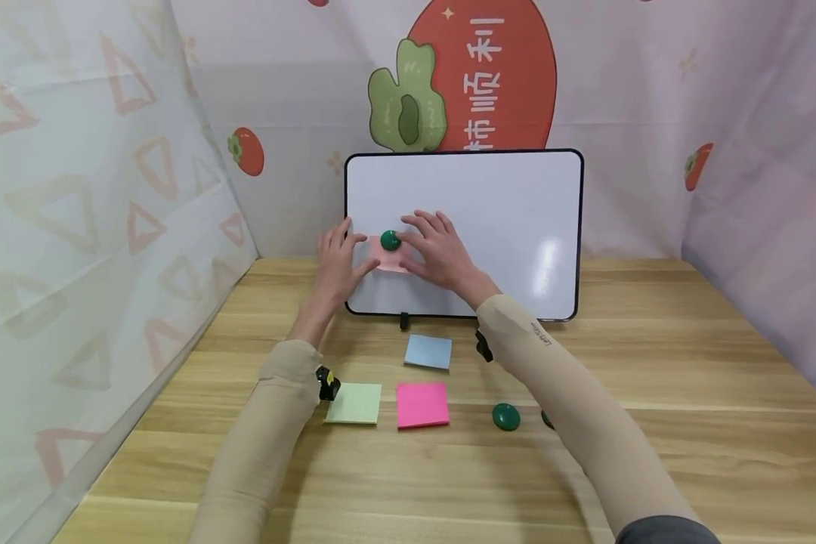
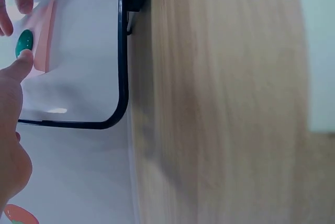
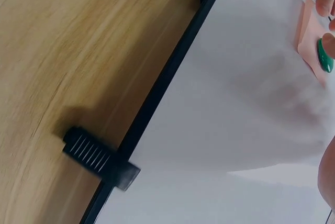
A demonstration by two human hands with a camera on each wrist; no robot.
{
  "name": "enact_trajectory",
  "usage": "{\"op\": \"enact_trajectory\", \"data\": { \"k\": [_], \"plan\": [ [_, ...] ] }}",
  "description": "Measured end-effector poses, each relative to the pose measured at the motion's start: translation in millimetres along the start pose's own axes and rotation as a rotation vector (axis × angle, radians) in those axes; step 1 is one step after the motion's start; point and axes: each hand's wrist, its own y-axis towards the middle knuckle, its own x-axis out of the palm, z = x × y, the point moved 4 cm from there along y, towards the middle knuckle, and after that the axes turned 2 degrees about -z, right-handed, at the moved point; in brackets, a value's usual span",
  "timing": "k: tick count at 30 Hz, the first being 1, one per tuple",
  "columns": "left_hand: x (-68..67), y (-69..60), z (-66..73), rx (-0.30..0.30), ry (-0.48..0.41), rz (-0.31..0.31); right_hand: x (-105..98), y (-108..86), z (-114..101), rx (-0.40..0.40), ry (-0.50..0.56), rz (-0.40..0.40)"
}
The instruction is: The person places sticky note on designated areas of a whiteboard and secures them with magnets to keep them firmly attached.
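Note:
A green round magnet sits on a pale pink sticky note on the left part of the whiteboard. At the note's left side, my left hand has its fingers spread by the board's left edge, the thumb reaching to the note. From the right, my right hand reaches over the note with loosely bent fingers, one fingertip at the magnet's right edge. The lower part of the note stands away from the board in the left wrist view. Neither hand visibly grips anything.
On the wooden table lie a blue note pad, a light green pad and a bright pink pad. One green magnet lies to their right, and another is partly hidden by the right sleeve. Black supports hold the board's lower edge.

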Motion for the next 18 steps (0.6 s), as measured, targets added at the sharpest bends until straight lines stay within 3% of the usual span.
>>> {"op": "enact_trajectory", "data": {
  "k": [9, 18],
  "plan": [
    [-8.4, -9.4, -19.8, 0.016, -0.041, 0.006, -10.4, -17.4, 2.3, 0.008, 0.019, -0.046],
    [-15.1, -15.9, -16.3, -0.023, -0.069, -0.059, -13.0, -32.7, 2.9, 0.002, 0.022, -0.051]
  ]
}}
